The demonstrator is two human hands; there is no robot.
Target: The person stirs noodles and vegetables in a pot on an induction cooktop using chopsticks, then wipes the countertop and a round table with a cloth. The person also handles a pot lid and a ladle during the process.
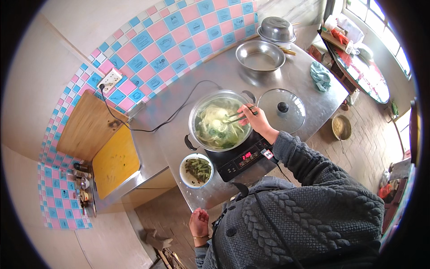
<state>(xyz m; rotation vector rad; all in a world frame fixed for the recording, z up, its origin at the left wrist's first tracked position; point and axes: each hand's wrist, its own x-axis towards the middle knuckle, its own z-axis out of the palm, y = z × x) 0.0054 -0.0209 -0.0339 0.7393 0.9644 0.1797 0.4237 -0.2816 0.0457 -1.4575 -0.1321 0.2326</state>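
My right hand (252, 117) holds a pair of dark chopsticks (237, 118) over a steaming pot (192, 116) of noodles and greens, their tips down in the food. The two-handled metal pot sits on a black induction cooker (231, 164) with a lit red display. Just right of the pot, partly behind my right wrist, lies a glass lid (281, 116) with a black knob. My left hand (199, 222) hangs by the counter's near edge with its fingers curled; whether anything is inside them cannot be told. Above it stands a white bowl (196, 170) of green vegetables.
A steel basin (260, 56), stacked metal bowls (277, 30) and a teal cloth (320, 76) are farther back on the steel counter (161, 134). A black power cord (174, 116) crosses it. At left are a yellow cutting board (116, 163), a wooden board (90, 126) and small jars (82, 175).
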